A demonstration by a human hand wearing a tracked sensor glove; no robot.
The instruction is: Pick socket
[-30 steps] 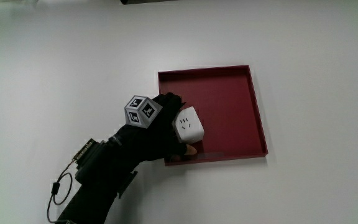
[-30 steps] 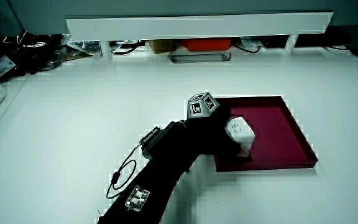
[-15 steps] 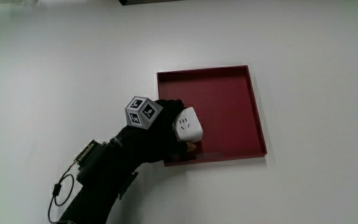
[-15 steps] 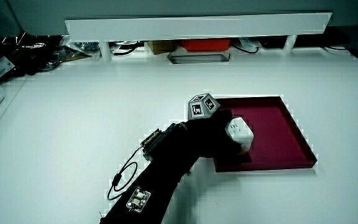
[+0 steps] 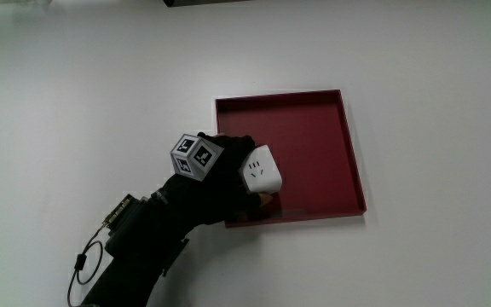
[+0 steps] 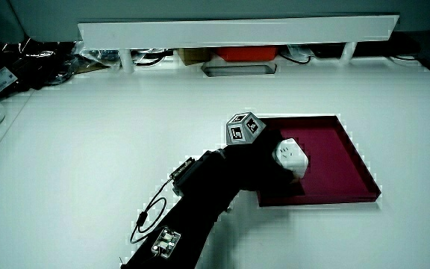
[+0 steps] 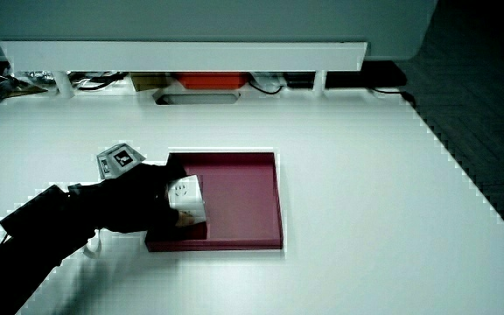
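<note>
The hand (image 5: 220, 175) grips the white socket (image 5: 260, 168) over the red tray (image 5: 314, 111), near the corner closest to the person. It seems lifted, though contact is unclear. A loose grip could drop it back.

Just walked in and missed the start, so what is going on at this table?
A hand in a black glove is gripping a white socket inside a shallow red tray on a white table. The hand reaches in over the tray's corner nearest the person. The socket sits tilted in the fingers, its slotted face showing. Whether it has left the tray floor cannot be told.
</note>
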